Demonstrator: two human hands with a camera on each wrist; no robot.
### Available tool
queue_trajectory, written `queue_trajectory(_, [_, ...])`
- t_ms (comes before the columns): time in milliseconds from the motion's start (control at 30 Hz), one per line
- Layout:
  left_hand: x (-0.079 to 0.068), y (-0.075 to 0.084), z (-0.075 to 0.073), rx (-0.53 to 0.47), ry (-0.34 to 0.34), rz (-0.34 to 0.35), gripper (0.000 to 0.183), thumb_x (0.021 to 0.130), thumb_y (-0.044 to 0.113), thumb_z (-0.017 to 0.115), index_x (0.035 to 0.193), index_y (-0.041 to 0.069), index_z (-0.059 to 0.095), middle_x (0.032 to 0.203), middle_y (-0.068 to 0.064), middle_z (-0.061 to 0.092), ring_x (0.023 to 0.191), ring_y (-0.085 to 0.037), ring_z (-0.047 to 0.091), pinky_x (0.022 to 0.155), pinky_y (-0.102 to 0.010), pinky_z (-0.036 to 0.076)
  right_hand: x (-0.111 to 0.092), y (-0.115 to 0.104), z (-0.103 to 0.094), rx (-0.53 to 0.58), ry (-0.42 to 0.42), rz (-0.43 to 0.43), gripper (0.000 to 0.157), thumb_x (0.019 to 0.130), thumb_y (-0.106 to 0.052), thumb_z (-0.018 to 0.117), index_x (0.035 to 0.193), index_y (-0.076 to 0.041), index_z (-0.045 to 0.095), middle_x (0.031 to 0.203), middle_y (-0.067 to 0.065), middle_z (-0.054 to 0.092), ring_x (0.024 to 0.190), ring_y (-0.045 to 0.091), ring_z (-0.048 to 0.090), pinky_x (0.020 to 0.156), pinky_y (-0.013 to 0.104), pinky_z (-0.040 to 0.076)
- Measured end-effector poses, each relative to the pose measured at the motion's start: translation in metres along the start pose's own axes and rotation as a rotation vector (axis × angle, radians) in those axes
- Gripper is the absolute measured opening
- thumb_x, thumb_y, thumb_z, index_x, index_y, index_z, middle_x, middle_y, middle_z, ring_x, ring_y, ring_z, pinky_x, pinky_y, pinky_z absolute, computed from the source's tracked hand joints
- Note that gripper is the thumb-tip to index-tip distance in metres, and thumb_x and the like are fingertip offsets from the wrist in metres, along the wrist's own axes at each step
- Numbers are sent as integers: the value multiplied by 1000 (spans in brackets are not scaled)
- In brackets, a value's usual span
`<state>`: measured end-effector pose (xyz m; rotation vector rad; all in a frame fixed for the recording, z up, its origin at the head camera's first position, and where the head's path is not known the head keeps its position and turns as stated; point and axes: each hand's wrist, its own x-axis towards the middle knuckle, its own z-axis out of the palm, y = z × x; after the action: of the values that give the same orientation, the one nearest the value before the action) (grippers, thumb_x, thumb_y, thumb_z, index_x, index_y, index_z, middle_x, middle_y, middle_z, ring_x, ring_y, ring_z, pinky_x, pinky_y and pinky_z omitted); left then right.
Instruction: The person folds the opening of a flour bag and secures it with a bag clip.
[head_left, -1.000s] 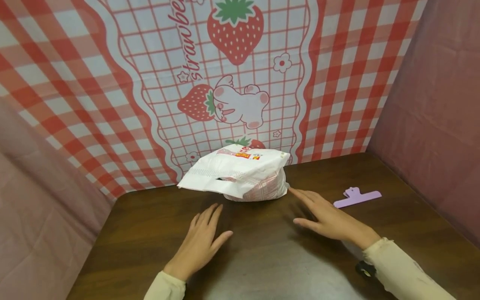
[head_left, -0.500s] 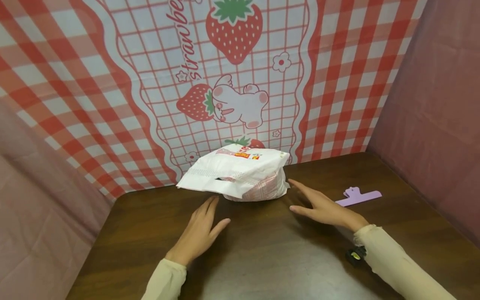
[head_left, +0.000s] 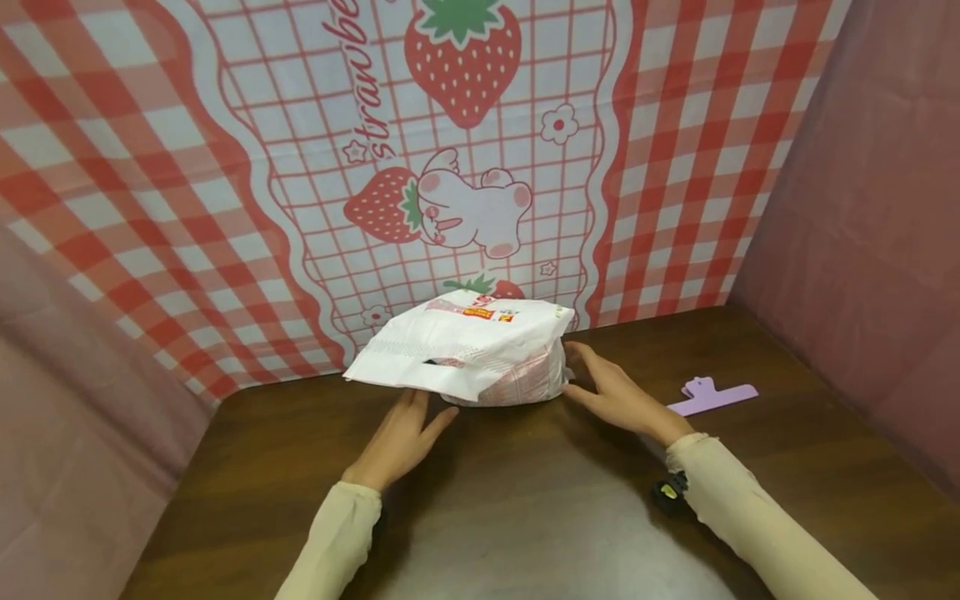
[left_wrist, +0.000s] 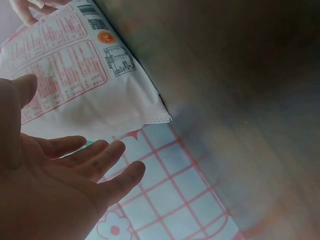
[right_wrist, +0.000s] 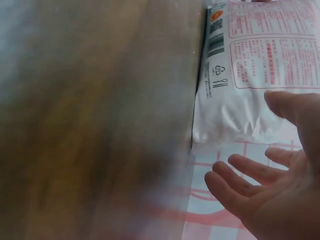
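Note:
A white plastic bag (head_left: pixel 465 346) with red and yellow print stands at the back of the table, filled low down, its flat top with a handle slot folded toward me. My left hand (head_left: pixel 393 442) is at its left front, fingertips hidden under the overhanging top. At the bag's right end my right hand (head_left: pixel 618 396) has its fingers spread beside the side wall. Both wrist views show relaxed, parted fingers around the bag's ends, and small red text, with a barcode (right_wrist: pixel 216 45) in the right wrist view.
A lilac clip (head_left: pixel 712 396) lies on the brown wooden table (head_left: pixel 525 517) to the right, just beyond my right hand. Behind the bag hangs a red checked strawberry cloth (head_left: pixel 465 192). Pink curtains (head_left: pixel 862 208) border both sides.
Both hands have moved forward to the bag, the right one also leftward, closing in on its two ends. The bag and the clip have stayed in place.

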<state>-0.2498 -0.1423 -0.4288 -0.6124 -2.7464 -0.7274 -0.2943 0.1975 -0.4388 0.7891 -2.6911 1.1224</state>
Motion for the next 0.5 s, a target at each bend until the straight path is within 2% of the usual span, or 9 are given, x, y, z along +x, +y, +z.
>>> queue_trajectory(200, [5,-5,0,-51,2,14,70,87,44,51,142,31,9,141,-4,30,128,-19,32,102,-38,31,6,-3,4,31,16,53,71,84,-33,61,139,-12,23,133,15,43,119,30,44,91,49,39])
queue_trajectory(367, [17,-7,6,-163,-23,85,75,85,40,57,141,34,8,144,8,20,132,-12,22,104,-38,27,9,-6,11,74,-26,45,72,82,-34,63,140,-19,22,134,9,43,119,25,44,92,46,40])
queue_trajectory(500, [26,-10,9,-237,-27,89,78,81,42,61,140,34,11,143,9,18,132,-13,21,103,-41,29,11,-7,13,90,-12,42,72,81,-34,64,139,-22,24,133,7,44,118,23,45,91,47,41])
